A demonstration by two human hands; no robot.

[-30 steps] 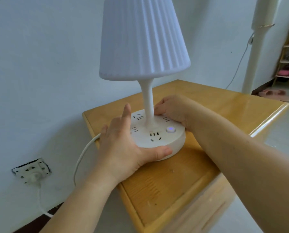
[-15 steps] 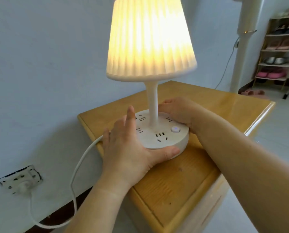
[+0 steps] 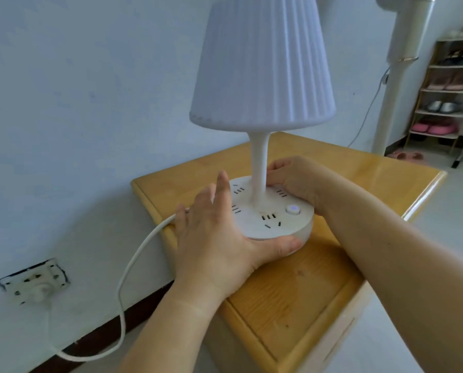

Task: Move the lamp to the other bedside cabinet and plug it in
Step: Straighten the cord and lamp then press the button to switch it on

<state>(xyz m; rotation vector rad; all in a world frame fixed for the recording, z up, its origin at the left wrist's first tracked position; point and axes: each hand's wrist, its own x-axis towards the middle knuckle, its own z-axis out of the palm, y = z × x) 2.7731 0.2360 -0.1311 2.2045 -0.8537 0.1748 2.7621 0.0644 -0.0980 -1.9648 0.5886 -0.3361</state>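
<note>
A white lamp (image 3: 262, 63) with a ribbed shade, unlit, stands on a wooden bedside cabinet (image 3: 319, 278). Its round base (image 3: 273, 219) carries several sockets and a small button (image 3: 292, 209) with a faint purple light. My left hand (image 3: 219, 238) wraps the base's near left side, thumb along the front rim. On the far right side of the base rests my right hand (image 3: 295, 179), fingers curled beside the stem. A white cord (image 3: 128, 270) runs from the base down to a plug (image 3: 40, 292) seated in a wall socket (image 3: 32, 281).
The pale wall runs along the cabinet's left and back. A white fan pole (image 3: 394, 84) with a thin cable stands at the right rear. Beyond it a shoe rack (image 3: 445, 90) holds several pairs, with slippers (image 3: 408, 156) on the floor.
The lamp was off, lit up half a second ago, and is off again now. Both hands stay on the base; the view has shifted slightly.
</note>
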